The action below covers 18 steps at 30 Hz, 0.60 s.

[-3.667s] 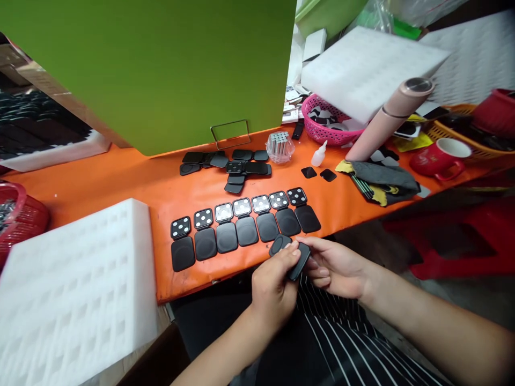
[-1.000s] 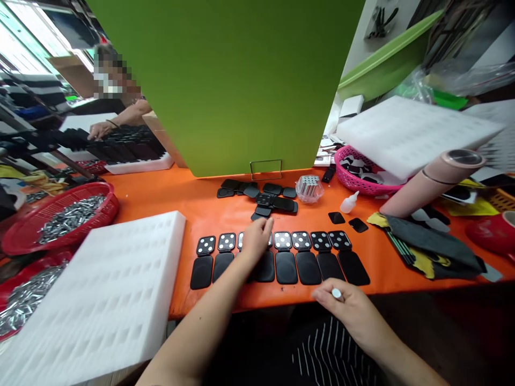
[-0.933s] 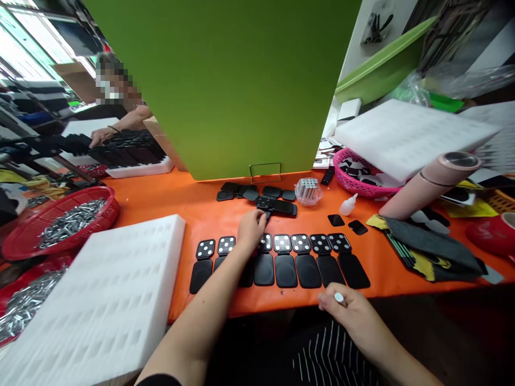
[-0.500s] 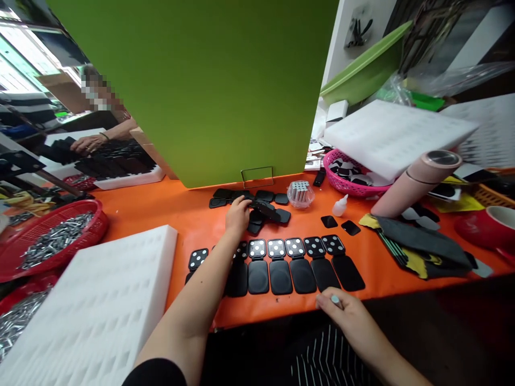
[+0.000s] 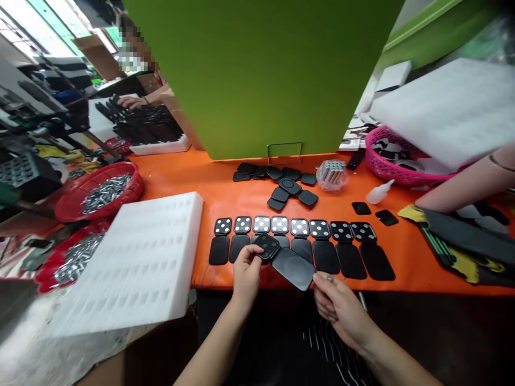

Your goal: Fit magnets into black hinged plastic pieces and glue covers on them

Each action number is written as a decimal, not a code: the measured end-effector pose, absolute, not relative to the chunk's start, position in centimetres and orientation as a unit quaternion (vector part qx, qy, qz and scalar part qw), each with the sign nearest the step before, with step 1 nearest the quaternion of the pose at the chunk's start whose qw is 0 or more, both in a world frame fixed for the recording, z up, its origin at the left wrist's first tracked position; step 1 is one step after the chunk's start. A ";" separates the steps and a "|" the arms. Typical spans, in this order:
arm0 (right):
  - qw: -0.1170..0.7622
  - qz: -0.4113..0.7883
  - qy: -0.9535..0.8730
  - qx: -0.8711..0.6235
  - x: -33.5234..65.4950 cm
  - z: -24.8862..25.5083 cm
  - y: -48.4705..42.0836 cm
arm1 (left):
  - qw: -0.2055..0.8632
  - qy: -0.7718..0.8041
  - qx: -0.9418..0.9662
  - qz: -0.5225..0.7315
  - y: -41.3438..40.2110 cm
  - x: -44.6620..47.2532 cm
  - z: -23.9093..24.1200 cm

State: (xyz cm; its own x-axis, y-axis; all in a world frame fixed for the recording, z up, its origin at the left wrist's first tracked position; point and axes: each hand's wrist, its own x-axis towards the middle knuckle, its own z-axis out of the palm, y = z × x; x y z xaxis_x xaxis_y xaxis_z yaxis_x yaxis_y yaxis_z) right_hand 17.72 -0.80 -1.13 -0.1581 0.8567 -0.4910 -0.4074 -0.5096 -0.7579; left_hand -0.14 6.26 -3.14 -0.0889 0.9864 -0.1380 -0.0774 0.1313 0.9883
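A black hinged two-part panel (image 5: 294, 266) is held tilted above the table's front edge. My left hand (image 5: 247, 273) grips its smaller square end, which bears faint round spots. The fingers of my right hand (image 5: 341, 303) pinch a corner of the larger flat end. A thin light rod (image 5: 363, 301) also passes through my right hand, mostly hidden by it. Behind the held panel lies a row of similar opened panels (image 5: 325, 258), their small squares (image 5: 319, 229) dotted with pale round spots. Farther back is a loose pile of black panels (image 5: 290, 186).
A white foam block (image 5: 132, 262) with slots stands left, by red baskets (image 5: 139, 182) of metal pins. Behind are a green board (image 5: 261, 80) and bagged metal cylinders (image 5: 333, 174). A small white bottle (image 5: 378, 193) and pink basket (image 5: 374, 158) are right. Another person's hand (image 5: 132, 102) works back left.
My left hand has come back from the pile with a hinged panel. My right hand has taken hold of the panel's other end. The view has shifted.
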 end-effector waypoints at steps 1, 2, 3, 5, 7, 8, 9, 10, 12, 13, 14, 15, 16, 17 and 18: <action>0.433 0.729 -0.227 -0.479 17.5 -1.2 -0.9 | 0.530 0.538 0.413 0.508 5.8 -0.4 -3.2; 0.427 0.731 -0.222 -0.483 17.3 -1.2 -0.9 | 0.545 0.527 0.402 0.513 5.4 -0.6 -3.0; 0.417 0.735 -0.218 -0.487 17.0 -1.2 -0.9 | 0.570 0.504 0.387 0.522 5.1 -0.8 -2.8; 0.394 0.749 -0.210 -0.489 16.3 -1.2 -1.1 | 0.629 0.438 0.337 0.547 4.4 -0.7 -2.0; 0.368 0.768 -0.212 -0.479 15.5 -1.3 -1.4 | 0.685 0.392 0.275 0.548 3.8 -0.2 -1.1; 0.355 0.775 -0.220 -0.475 15.0 -1.5 -1.6 | 0.709 0.386 0.248 0.536 3.5 0.1 -0.7; 0.342 0.776 -0.237 -0.475 14.7 -1.6 -1.8 | 0.729 0.384 0.226 0.520 3.3 0.4 -0.5; 0.335 0.766 -0.262 -0.482 14.6 -1.7 -1.9 | 0.746 0.382 0.212 0.502 3.1 0.6 -0.3; 0.349 0.701 -0.337 -0.522 14.8 -1.9 -2.1 | 0.766 0.382 0.208 0.473 3.1 0.8 -0.4; 0.360 0.649 -0.382 -0.551 15.2 -1.9 -2.0 | 0.771 0.389 0.216 0.457 3.2 0.8 -0.6; 0.366 0.592 -0.425 -0.579 15.7 -1.8 -1.9 | 0.773 0.401 0.229 0.435 3.3 0.7 -0.8; 0.366 0.536 -0.464 -0.602 16.2 -1.6 -1.6 | 0.773 0.416 0.245 0.410 3.4 0.7 -1.1; 0.360 0.488 -0.501 -0.617 16.6 -1.2 -1.3 | 0.771 0.432 0.263 0.386 3.4 0.7 -1.3; 0.350 0.451 -0.536 -0.622 17.0 -0.8 -0.9 | 0.767 0.444 0.282 0.368 3.5 0.7 -1.6; 0.341 0.423 -0.570 -0.617 17.2 -0.2 -0.5 | 0.757 0.454 0.301 0.361 3.4 0.8 -1.8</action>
State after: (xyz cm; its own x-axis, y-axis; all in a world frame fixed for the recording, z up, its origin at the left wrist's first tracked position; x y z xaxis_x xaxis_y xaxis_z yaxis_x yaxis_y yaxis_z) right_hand 17.20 -0.53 -0.23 -0.0060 0.9911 -0.1333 0.4149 -0.1188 -0.9021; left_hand 0.83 3.44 -1.80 0.3277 0.8198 -0.4696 -0.2733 0.5581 0.7835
